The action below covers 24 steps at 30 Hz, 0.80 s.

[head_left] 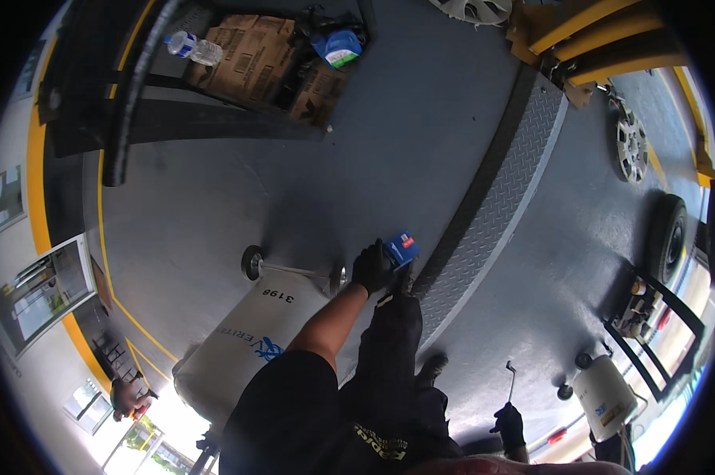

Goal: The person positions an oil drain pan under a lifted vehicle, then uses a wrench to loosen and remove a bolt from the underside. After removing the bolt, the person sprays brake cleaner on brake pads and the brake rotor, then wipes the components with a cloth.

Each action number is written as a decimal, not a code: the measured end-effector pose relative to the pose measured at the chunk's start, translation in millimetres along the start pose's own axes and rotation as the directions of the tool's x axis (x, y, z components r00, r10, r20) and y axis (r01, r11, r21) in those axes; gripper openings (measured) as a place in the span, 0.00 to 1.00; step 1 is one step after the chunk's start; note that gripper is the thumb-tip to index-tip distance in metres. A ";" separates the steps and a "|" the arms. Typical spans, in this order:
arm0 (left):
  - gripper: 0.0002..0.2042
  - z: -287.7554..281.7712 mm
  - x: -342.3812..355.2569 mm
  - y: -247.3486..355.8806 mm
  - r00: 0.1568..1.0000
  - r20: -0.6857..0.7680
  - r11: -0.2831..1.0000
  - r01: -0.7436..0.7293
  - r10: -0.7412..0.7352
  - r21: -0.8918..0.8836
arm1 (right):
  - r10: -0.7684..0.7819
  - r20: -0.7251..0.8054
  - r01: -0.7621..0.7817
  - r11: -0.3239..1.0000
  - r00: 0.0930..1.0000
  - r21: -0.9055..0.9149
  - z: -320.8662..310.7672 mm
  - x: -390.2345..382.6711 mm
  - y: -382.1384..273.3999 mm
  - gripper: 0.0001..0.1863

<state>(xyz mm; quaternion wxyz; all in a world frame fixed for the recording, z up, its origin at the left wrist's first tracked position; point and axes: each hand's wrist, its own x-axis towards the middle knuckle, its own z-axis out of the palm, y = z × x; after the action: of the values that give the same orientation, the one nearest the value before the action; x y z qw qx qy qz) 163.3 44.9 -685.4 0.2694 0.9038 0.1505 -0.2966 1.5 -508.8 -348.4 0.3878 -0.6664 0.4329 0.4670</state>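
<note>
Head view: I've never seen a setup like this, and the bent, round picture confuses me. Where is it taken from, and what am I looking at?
There is no robot here, just a person working with two black-gloved hands. The single picture comes from a wide fisheye camera on the person's head, looking down, so straight edges bend toward the rim.

The left hand holds a small blue box with a red patch. The right hand holds a slim metal tool with an angled head.

Below is a smooth grey floor, crossed by a long, grey, diamond-patterned strip. A rounded white tank on wheels is beside the left arm. Toward the upper left are brown cardboard boxes; at the right, a black tyre.
</note>
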 end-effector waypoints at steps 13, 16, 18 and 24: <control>0.49 -594.0 -191.4 175.1 -0.049 -0.994 0.915 -0.388 0.096 0.108 | -0.868 0.343 0.926 0.289 0.360 -0.242 151.9 -118.3 -456.2 0.14; 0.49 -709.8 -132.9 131.8 0.124 -0.989 0.987 -0.127 -0.080 -0.096 | -0.864 0.424 0.962 0.231 0.272 -0.146 173.0 -164.3 -518.8 0.15; 0.49 -725.9 -113.3 105.9 0.380 -0.911 0.951 -0.189 -0.159 -0.244 | -0.763 0.489 0.888 0.458 0.421 -0.050 182.7 -185.9 -546.6 0.17; 0.53 -649.7 -136.8 108.6 0.232 -0.967 0.984 0.164 -0.104 -0.067 | -0.811 0.573 0.944 0.271 0.118 0.189 262.8 -213.3 -704.9 0.24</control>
<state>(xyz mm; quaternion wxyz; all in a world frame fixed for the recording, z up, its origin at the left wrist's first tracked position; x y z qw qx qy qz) 399.2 315.9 -116.6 0.0714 0.8847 0.3535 0.2954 547.9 7.7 -133.8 0.6184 -0.6536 -0.2430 0.3623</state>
